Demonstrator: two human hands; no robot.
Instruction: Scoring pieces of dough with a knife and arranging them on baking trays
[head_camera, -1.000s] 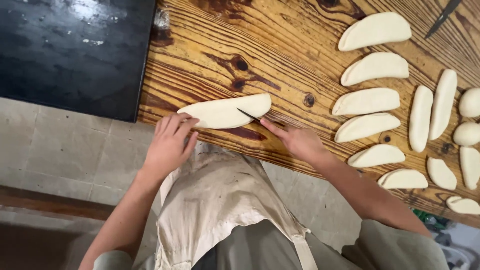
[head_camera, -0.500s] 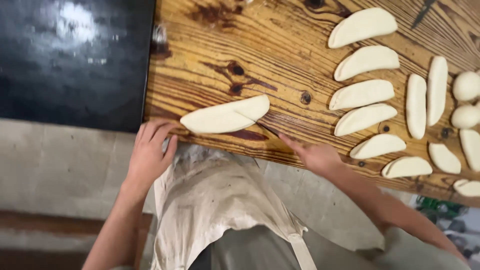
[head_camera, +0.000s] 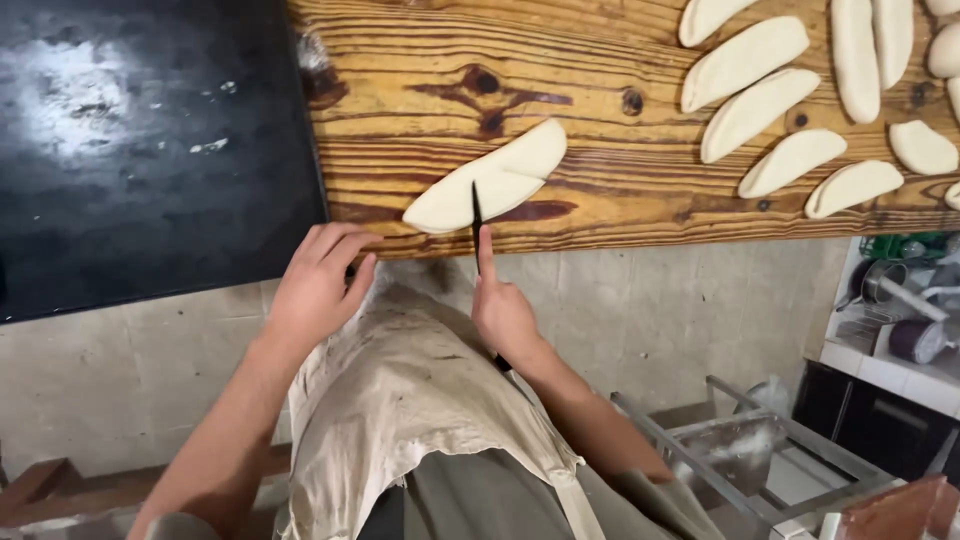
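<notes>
A long pale piece of dough (head_camera: 490, 180) lies near the front edge of the wooden table (head_camera: 560, 80). My right hand (head_camera: 503, 310) grips a thin dark knife (head_camera: 476, 212), index finger stretched along its back, and the blade stands across the middle of the dough. My left hand (head_camera: 318, 282) rests with fingers spread at the table's front edge, just left of the dough, holding nothing. A beige apron (head_camera: 410, 400) hangs below my arms.
Several cut half-moon dough pieces (head_camera: 760, 110) lie in rows at the table's right. A black flat griddle surface (head_camera: 140, 140) adjoins the table on the left. Metal frames (head_camera: 740, 450) and pots (head_camera: 900, 300) stand on the floor at the lower right.
The view has shifted left and down. My right hand has brought the knife onto the middle of the dough. My left hand has drawn back from the dough to the table edge.
</notes>
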